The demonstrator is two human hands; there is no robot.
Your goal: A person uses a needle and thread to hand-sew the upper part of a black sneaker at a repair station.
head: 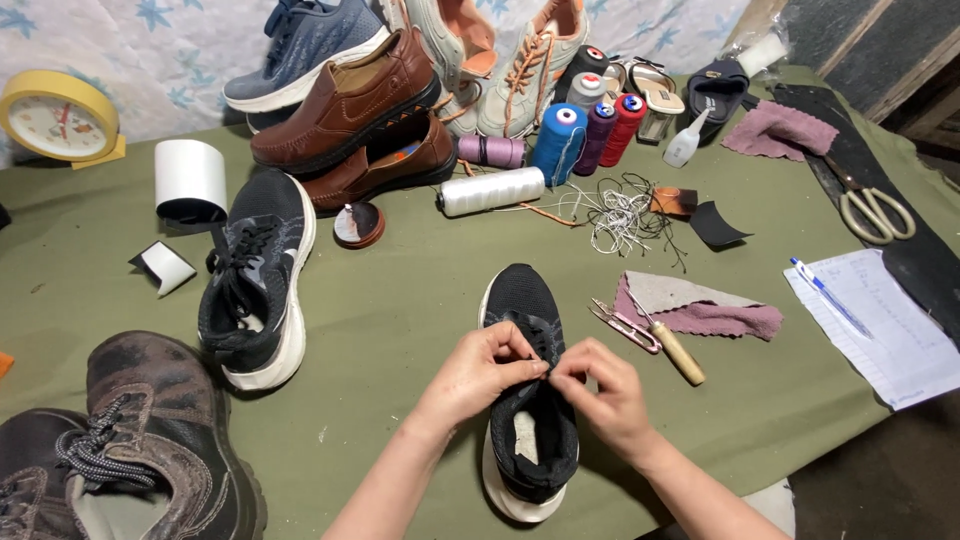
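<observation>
We've got both hands on the black sneaker (527,390): left hand (478,368) and right hand (602,392) pinch its laces, fingers narrow, awl (668,342) just beside.

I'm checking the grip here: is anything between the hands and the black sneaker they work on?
Nothing visible. The left hand and right hand both pinch directly at the laces of the black sneaker, fingertips meeting over its tongue.
</observation>
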